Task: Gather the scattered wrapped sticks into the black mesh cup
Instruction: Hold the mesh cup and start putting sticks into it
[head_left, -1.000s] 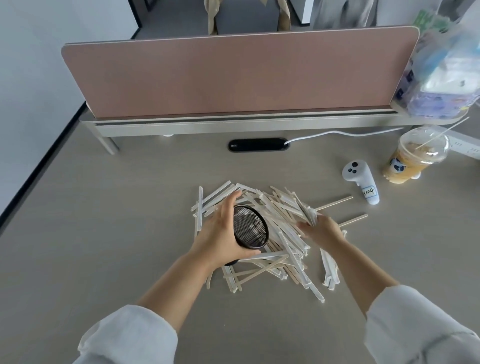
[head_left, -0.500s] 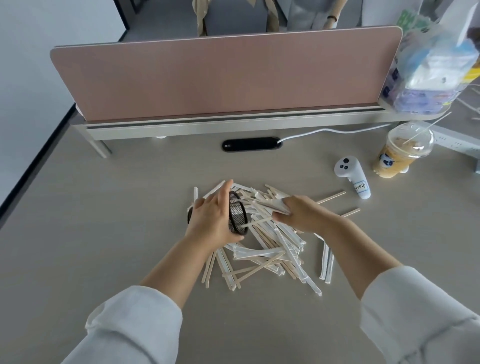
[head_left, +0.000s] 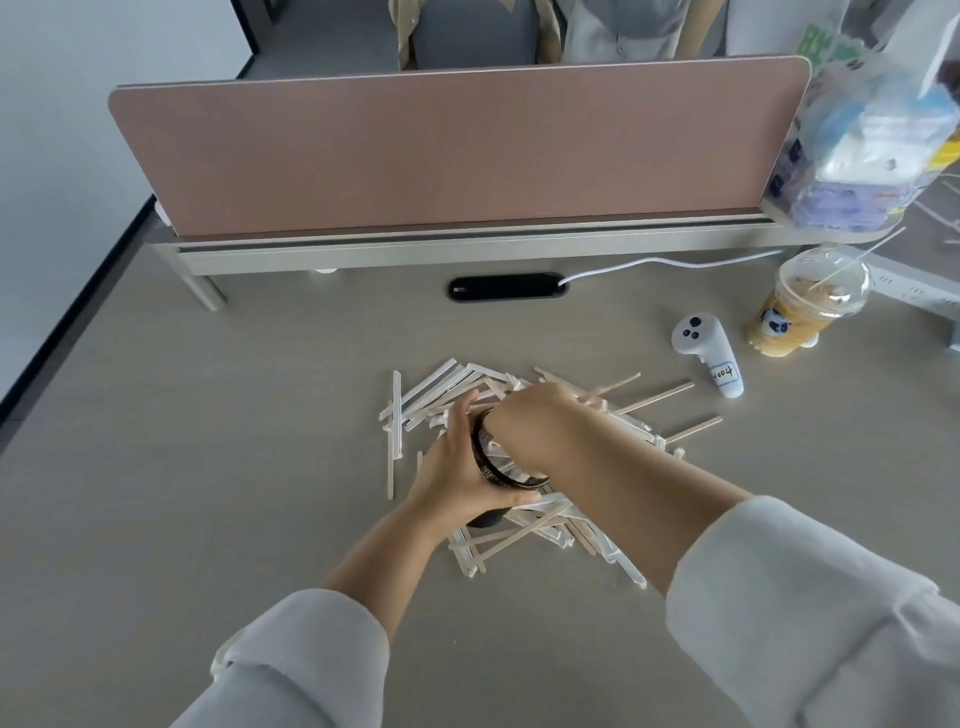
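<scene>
1. The left hand (head_left: 457, 467) is gripping the black mesh cup (head_left: 485, 462) from its left side, fingers (head_left: 460, 415) clamped around the wall. The cup is tilted, its mouth facing right; this attitude is probably chosen so sticks can slide in lengthwise.
2. The right hand (head_left: 535, 415) is reaching across the cup mouth. A few wooden stick ends (head_left: 615, 385) are projecting beyond the knuckles, so the hand appears to be closing on a small bundle; the fingers themselves are hidden, so their state cannot be told.
3. Pale strips are showing inside the rim, suggesting some sticks are already entering.
4. The wrapped sticks (head_left: 441, 387) are lying in a loose crossed heap at the middle of the bench (head_left: 208, 493), under and around both hands. Most are not yet gathered.
5. Toward the bench's far right corner, a white controller (head_left: 706, 353) and an iced drink cup (head_left: 800, 312) are standing well apart from the heap.
6. A pink divider panel (head_left: 457, 156) is running along the far edge, with a black cable port (head_left: 506, 287) just before it. Beyond it, a chair is showing.
</scene>
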